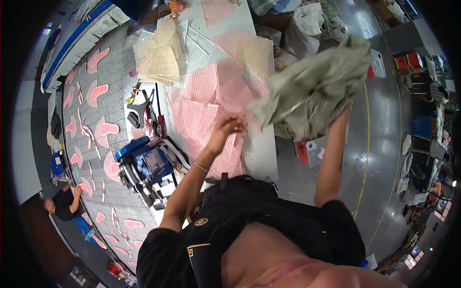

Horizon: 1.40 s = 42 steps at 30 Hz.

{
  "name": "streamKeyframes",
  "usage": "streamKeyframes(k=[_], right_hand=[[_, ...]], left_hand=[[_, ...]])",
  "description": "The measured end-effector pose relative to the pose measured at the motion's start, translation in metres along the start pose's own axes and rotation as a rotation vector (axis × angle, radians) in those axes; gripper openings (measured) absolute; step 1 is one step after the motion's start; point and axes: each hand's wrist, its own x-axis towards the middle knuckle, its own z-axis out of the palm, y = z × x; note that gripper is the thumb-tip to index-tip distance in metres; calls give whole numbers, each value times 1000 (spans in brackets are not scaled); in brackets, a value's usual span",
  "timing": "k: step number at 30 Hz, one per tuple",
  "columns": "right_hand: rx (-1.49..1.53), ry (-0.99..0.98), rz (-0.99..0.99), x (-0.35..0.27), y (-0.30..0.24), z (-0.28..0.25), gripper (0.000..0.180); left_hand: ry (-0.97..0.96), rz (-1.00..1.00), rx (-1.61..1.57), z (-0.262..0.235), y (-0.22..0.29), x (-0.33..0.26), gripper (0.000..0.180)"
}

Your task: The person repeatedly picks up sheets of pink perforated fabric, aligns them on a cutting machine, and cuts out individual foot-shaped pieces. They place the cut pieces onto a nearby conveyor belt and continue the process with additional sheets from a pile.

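My right hand [342, 115] holds up a crumpled grey-green cloth [312, 89], blurred by motion, past the right edge of the table. The cloth covers most of that hand's fingers. Over the table my left hand [230, 127] hovers with bent fingers slightly apart and nothing visible in them. Beneath it lie overlapping pink mesh sheets [194, 113]. Beyond these, cream mesh sheets [158, 55] lie fanned out next to white mesh sheets [194, 45]. Another cream mesh piece [254, 55] rests on pink mesh at the table's right side.
To the left runs a grey mesh conveyor [110, 158] carrying pink sole-shaped pieces. A blue-and-black machine [153, 168] stands between it and the table [261, 161]. A co-worker [65, 201] is at the conveyor's far side. Stuffed bags [305, 29] and a red-and-white box [309, 151] flank the table's right.
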Motion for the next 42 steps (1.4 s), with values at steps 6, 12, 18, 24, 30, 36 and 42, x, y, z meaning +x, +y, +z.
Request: streamKeyframes(k=[6,12,18,24,30,36,42], right_hand=[[607,-573,-35,239,82,65,47],[585,-432,-11,296,140,95,48],[399,-205,-2,264,154,9,48],[266,-42,6,194,141,-60,49],[207,24,4,139,128,-95,50],[200,60,12,101,128,-116,51],[173,120,46,71,143,-128,51]], left_hand=[[-46,450,617,-59,109,190,27],[44,582,1425,-71,78,355,57],[204,409,1758,-36,27,409,77],[179,329,1604,-28,24,418,57],[136,542,522,-77,90,388,40],[726,728,375,-242,182,312,51],[1311,440,1676,-282,144,294,81]])
